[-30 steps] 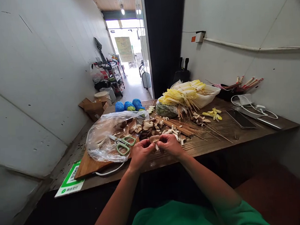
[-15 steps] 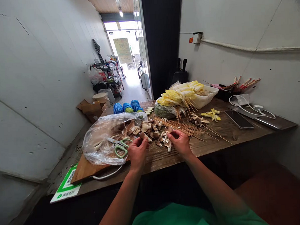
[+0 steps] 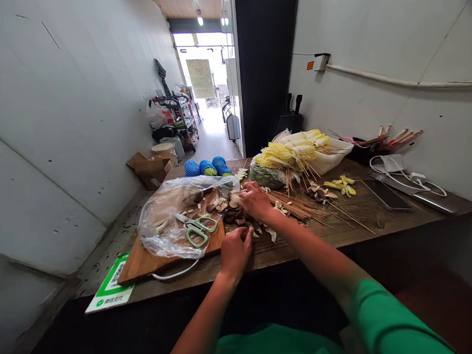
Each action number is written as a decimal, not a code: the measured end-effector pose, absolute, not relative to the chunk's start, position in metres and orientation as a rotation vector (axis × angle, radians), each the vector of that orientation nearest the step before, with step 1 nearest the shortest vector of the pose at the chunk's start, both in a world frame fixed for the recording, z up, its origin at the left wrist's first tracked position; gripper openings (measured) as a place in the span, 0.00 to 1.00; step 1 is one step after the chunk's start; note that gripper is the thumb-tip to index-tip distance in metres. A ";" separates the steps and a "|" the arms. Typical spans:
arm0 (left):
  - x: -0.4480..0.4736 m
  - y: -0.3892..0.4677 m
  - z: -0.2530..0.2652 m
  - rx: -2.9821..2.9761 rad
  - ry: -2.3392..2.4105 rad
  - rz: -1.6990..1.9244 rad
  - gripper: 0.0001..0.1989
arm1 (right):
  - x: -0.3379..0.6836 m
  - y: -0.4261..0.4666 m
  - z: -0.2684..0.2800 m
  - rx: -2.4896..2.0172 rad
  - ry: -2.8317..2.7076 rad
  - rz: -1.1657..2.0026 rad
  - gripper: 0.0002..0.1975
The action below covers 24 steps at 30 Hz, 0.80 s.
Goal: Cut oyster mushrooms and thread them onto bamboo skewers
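My right hand [image 3: 256, 201] reaches across into a pile of brown and white oyster mushroom pieces [image 3: 232, 215]. Its fingers are bent down and closed on a pale oyster mushroom [image 3: 235, 200] at the back of the heap. Lower and nearer to me, my left hand [image 3: 235, 250] is curled, thumb and forefinger closed around a small mushroom piece, mostly hidden by the fingers. Green-handled scissors [image 3: 197, 232] lie on a clear plastic bag [image 3: 159, 211] left of the pile. Bamboo skewers [image 3: 295, 204] are spread out to the right of my right hand.
A wooden board [image 3: 141, 262] lies under the bag. Skewered yellow cabbage leaves [image 3: 285, 154] rest on a bag and a white basket [image 3: 337, 157]. Farther right are a phone [image 3: 385, 194], a knife [image 3: 432, 202] and a white cable. Blue-netted vegetables [image 3: 206, 168] sit at the back.
My right hand has moved left and forward to the back of the mushroom pile. My left hand has come slightly right and down. The view has turned a little leftward.
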<state>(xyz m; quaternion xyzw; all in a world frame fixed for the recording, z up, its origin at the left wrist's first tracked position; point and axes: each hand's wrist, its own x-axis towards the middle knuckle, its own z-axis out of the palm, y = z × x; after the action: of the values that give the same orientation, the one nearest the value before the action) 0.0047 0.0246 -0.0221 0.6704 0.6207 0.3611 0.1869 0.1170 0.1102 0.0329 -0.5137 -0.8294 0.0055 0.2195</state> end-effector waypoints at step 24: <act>-0.001 0.025 -0.004 0.893 1.207 1.293 0.16 | 0.140 0.032 -0.004 -1.099 -1.669 0.937 0.09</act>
<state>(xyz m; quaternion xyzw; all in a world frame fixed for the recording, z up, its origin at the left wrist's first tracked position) -0.0013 0.0252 -0.0037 0.3768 0.5096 0.5459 0.5480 0.1403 0.0319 -0.0040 -0.4447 -0.6752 0.3790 0.4502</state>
